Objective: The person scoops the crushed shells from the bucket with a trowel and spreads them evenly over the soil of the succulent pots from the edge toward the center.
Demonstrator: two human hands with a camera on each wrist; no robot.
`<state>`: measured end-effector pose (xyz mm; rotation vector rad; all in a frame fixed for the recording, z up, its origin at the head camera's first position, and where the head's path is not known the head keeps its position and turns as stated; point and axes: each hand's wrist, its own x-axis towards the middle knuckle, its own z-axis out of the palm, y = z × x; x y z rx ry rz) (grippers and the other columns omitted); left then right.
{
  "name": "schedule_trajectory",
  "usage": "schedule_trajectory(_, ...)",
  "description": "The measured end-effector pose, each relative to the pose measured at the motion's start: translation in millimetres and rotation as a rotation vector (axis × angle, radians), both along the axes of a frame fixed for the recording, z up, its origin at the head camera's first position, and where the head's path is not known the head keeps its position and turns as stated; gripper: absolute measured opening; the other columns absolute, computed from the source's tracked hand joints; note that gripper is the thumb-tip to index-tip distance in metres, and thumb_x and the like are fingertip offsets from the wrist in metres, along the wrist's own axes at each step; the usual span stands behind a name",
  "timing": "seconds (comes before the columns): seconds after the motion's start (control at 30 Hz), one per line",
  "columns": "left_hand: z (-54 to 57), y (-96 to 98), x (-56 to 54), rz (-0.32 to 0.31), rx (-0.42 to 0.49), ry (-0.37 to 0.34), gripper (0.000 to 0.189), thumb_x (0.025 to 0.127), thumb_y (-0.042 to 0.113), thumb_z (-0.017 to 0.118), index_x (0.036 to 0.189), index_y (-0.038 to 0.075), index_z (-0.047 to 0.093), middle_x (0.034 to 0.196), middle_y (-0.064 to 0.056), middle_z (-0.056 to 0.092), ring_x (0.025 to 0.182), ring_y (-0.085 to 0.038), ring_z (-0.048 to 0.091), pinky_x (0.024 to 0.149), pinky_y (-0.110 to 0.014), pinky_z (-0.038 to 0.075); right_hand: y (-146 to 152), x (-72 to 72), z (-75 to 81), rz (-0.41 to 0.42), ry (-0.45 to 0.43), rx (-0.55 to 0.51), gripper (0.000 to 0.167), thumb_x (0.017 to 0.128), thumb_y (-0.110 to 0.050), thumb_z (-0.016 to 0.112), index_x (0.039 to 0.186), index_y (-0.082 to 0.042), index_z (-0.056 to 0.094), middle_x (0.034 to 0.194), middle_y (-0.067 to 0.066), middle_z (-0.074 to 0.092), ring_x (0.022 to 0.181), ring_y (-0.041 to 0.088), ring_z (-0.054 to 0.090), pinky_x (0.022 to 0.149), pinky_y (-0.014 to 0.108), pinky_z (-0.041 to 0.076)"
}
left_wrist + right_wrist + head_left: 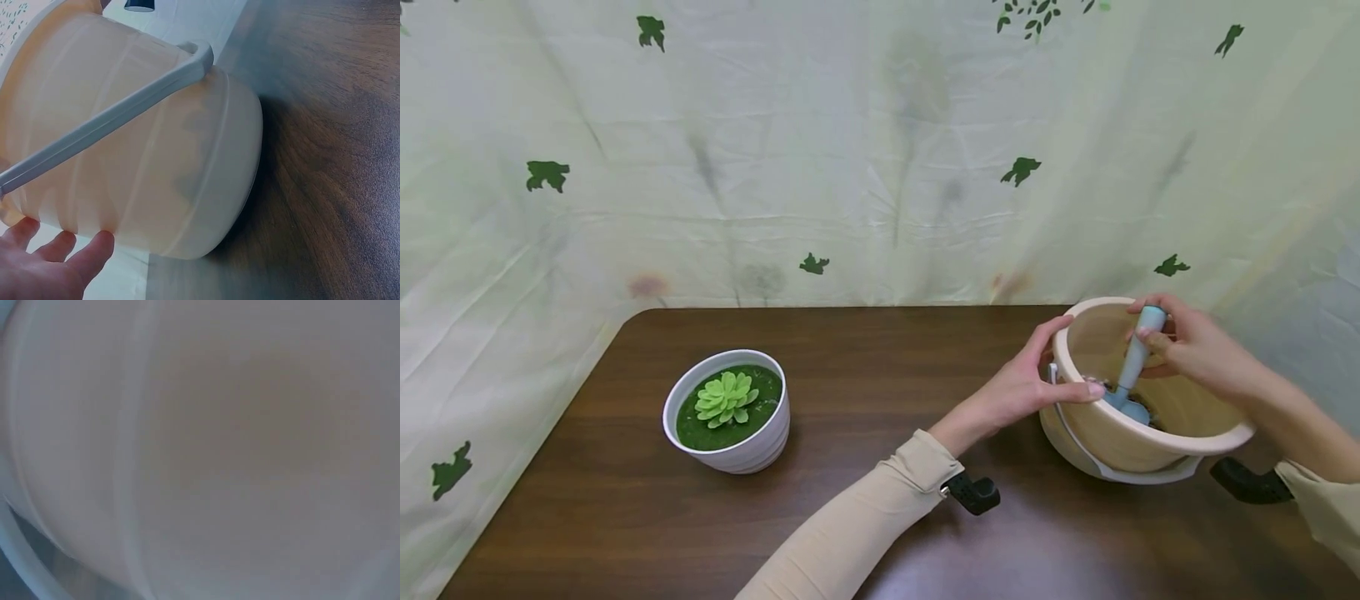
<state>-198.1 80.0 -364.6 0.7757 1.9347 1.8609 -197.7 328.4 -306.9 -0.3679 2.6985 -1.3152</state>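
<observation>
A cream bucket (1086, 433) with a pale grey carrying handle (119, 119) stands at the right of the table. My left hand (1011, 383) holds its left side, thumb over the rim. In the left wrist view, spread fingertips (94, 250) touch the outer wall. My right hand (1206, 346) reaches over the far rim and grips the light blue handle of a small shovel (1133, 358). Its blue blade is down inside the bucket, beside some dark, small material partly hidden by the rim. The right wrist view is filled by the blurred bucket wall (206, 487).
To the left on the brown wooden table (865, 433) stands a white pot (752, 442) with a green succulent (726, 400). A pale curtain (850, 150) with leaf prints hangs right behind the table's back edge.
</observation>
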Motion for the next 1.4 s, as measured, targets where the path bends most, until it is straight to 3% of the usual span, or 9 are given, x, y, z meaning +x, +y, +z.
schedule_trajectory(0.2, -0.1, 0.1, -0.1, 0.0, -0.003, -0.002, 0.085, 0.083, 0.025, 0.078, 0.15, 0.042, 0.028, 0.144, 0.007, 0.041, 0.125, -0.002, 0.041, 0.097, -0.029, 0.039, 0, -1.6, -3.2, -0.035, -0.048, -0.027, 0.039, 0.106, -0.008, 0.036, 0.14, 0.01, 0.025, 0.123, 0.039, 0.049, 0.088, 0.002, 0.061, 0.071, 0.044, 0.057)
schedule_trajectory(0.57, 2.0, -0.9, -1.0, -0.013, 0.013, -0.014, 0.084, 0.084, 0.022, 0.077, 0.15, 0.04, 0.028, 0.147, 0.008, 0.038, 0.127, -0.001, 0.039, 0.099, -0.029, 0.038, 3, 1.4, -2.1, -0.09, -0.04, -0.091, 0.045, 0.107, -0.012, 0.038, 0.139, 0.015, 0.022, 0.119, 0.036, 0.051, 0.085, 0.006, 0.064, 0.071, 0.043, 0.057)
schedule_trajectory(0.77, 1.2, -0.5, -0.8, -0.02, 0.015, -0.023, 0.083, 0.085, 0.022, 0.076, 0.15, 0.041, 0.029, 0.147, 0.008, 0.038, 0.127, -0.001, 0.038, 0.095, -0.026, 0.039, 10, 12.1, -0.7, -0.097, 0.014, -0.144, 0.041, 0.105, -0.011, 0.043, 0.134, 0.012, 0.027, 0.104, 0.005, 0.06, 0.08, 0.016, 0.069, 0.067, 0.037, 0.057)
schedule_trajectory(1.03, 0.5, -0.1, 0.1, -0.036, 0.029, -0.026, 0.085, 0.085, 0.019, 0.076, 0.152, 0.038, 0.027, 0.148, 0.008, 0.037, 0.128, 0.0, 0.037, 0.098, -0.026, 0.036, 19, 21.3, -1.9, -0.185, 0.043, -0.337, 0.019, 0.102, -0.013, 0.051, 0.119, -0.014, 0.041, 0.098, -0.002, 0.061, 0.083, 0.007, 0.068, 0.064, 0.037, 0.057)
schedule_trajectory(1.23, 0.6, -0.1, 0.1, -0.024, 0.033, -0.023, 0.086, 0.084, 0.018, 0.076, 0.152, 0.038, 0.027, 0.149, 0.007, 0.036, 0.13, -0.003, 0.037, 0.097, -0.026, 0.037, 25, 19.1, 0.0, -0.222, 0.002, -0.518, 0.022, 0.1, -0.015, 0.055, 0.117, -0.015, 0.042, 0.096, -0.007, 0.066, 0.083, 0.007, 0.069, 0.062, 0.039, 0.057)
schedule_trajectory(1.4, 1.0, 0.0, 0.3, -0.019, 0.026, -0.025, 0.085, 0.084, 0.019, 0.077, 0.151, 0.039, 0.028, 0.149, 0.008, 0.036, 0.13, -0.002, 0.036, 0.098, -0.027, 0.036, 28, 19.4, 2.3, -0.233, -0.012, -0.591, 0.022, 0.099, -0.013, 0.056, 0.116, -0.014, 0.042, 0.093, -0.005, 0.068, 0.08, 0.01, 0.07, 0.061, 0.039, 0.057)
